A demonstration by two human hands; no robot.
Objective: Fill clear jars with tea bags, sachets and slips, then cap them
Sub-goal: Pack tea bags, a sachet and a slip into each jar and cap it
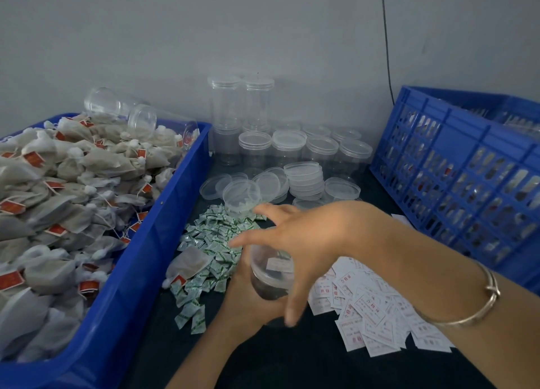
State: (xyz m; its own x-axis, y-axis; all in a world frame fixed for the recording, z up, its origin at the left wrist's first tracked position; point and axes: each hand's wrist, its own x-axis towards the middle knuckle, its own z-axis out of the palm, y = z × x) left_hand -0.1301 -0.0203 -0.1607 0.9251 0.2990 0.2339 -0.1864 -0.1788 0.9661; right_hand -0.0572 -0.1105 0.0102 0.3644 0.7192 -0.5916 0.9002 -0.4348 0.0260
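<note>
While my right fingers are splayed wide and hold nothing, just over the mouth of the jar, my left hand wraps the jar's lower wall and holds it upright. I cannot tell whether its base rests on the table. Dark contents and a pale slip show through the wall, so I judge a sachet or a lid comes next. I would narrow the right hand to a pinch and take a single piece from the green sachets just left, or one of the loose lids beyond, seating it flat. The slips lie right, the tea bags left.
</note>
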